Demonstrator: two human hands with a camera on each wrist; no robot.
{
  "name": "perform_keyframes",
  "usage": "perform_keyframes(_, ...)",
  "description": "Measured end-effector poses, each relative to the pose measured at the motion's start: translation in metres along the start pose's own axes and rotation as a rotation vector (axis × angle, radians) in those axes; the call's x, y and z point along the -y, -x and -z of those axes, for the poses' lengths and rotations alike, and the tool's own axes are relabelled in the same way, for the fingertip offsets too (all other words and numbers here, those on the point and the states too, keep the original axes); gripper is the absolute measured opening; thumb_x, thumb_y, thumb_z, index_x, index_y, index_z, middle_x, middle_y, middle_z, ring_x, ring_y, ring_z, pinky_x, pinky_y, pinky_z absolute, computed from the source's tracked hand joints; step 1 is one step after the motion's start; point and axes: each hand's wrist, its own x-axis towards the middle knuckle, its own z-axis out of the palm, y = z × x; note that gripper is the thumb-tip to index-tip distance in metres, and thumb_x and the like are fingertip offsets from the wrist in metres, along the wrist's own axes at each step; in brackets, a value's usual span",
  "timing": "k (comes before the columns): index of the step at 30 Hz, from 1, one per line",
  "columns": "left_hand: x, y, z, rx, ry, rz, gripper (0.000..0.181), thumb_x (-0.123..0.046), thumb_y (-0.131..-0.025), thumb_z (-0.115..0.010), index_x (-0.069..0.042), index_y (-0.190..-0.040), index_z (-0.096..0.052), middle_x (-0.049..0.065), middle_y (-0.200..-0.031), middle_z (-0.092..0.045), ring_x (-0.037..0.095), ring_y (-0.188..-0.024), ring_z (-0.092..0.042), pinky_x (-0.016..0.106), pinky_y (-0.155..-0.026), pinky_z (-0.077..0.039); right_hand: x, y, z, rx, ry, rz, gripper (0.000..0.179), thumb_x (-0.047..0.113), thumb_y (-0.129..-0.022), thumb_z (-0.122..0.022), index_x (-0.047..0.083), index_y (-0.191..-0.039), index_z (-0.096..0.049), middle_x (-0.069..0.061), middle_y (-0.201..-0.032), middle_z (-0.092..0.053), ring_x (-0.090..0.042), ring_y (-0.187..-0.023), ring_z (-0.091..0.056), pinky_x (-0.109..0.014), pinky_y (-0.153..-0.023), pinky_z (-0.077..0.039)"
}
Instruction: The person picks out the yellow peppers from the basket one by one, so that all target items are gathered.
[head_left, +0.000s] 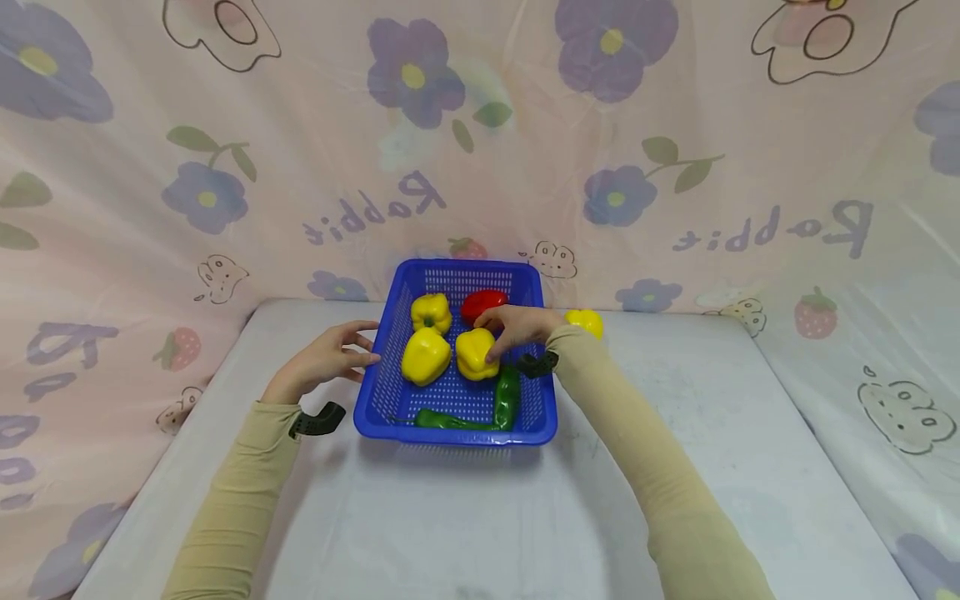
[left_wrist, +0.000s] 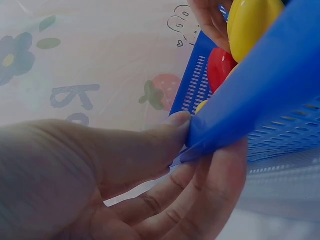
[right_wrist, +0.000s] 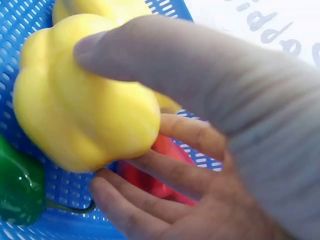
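My right hand (head_left: pixel 522 323) reaches into a blue plastic basket (head_left: pixel 457 437) and holds a yellow bell pepper (head_left: pixel 472 354). In the right wrist view the thumb lies across the top of this pepper (right_wrist: pixel 85 110) and the fingers sit under its side. My left hand (head_left: pixel 324 360) grips the basket's left rim, thumb on one face and fingers on the other, as the left wrist view shows at the rim (left_wrist: pixel 225 120). Inside the basket are two more yellow bell peppers (head_left: pixel 426 357), a red pepper (head_left: pixel 482 306) partly behind my right hand, and long green peppers (head_left: pixel 507 398) along the front right.
Another yellow pepper (head_left: pixel 586 322) lies on the white table (head_left: pixel 450 533), outside the basket behind my right wrist. A patterned curtain (head_left: pixel 480 150) hangs behind the table and along its sides. Dark curved mounts (head_left: pixel 318 419) stick out from both wrists.
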Motion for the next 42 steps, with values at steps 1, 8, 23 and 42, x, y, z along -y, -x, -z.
perform_keyframes(1, 0.000, 0.000, 0.000, -0.003, 0.003, 0.003, 0.065, -0.009, -0.093, -0.063, -0.002, -0.148, -0.028, 0.025, -0.114, -0.048, 0.028, -0.086, -0.062, 0.039, -0.073, -0.058, 0.000, 0.000, 0.000, -0.009, 0.001, 0.003, 0.070, 0.016, -0.075, -0.083, 0.011, -0.136, -0.049, -0.009, -0.133, -0.051, -0.026, -0.121, -0.046, -0.042, -0.105, -0.038)
perform_keyframes(8, -0.001, 0.002, 0.002, 0.010, 0.022, -0.007, 0.064, -0.008, -0.094, -0.061, 0.000, -0.148, -0.027, 0.027, -0.116, -0.047, 0.028, -0.086, -0.062, 0.040, -0.074, -0.057, 0.001, 0.004, 0.003, -0.066, 0.023, 0.061, 0.070, 0.016, -0.077, -0.081, 0.009, -0.138, -0.047, -0.011, -0.135, -0.050, -0.029, -0.120, -0.046, -0.043, -0.105, -0.038)
perform_keyframes(23, -0.002, 0.002, 0.001, 0.004, 0.008, 0.009, 0.065, -0.008, -0.093, -0.062, -0.002, -0.148, -0.027, 0.026, -0.116, -0.048, 0.029, -0.087, -0.063, 0.040, -0.073, -0.057, -0.007, 0.025, 0.017, -0.149, -0.039, 0.209, 0.069, 0.017, -0.081, -0.077, 0.011, -0.141, -0.043, -0.010, -0.137, -0.046, -0.031, -0.116, -0.052, -0.038, -0.095, -0.048)
perform_keyframes(42, -0.003, 0.004, -0.001, 0.009, 0.012, -0.014, 0.066, -0.008, -0.094, -0.062, 0.001, -0.148, -0.026, 0.027, -0.115, -0.047, 0.027, -0.085, -0.062, 0.039, -0.073, -0.058, -0.011, 0.052, 0.015, -0.222, -0.147, 0.312, 0.075, 0.014, -0.082, -0.076, 0.005, -0.145, -0.036, -0.011, -0.144, -0.036, -0.035, -0.128, -0.041, -0.050, -0.106, -0.035)
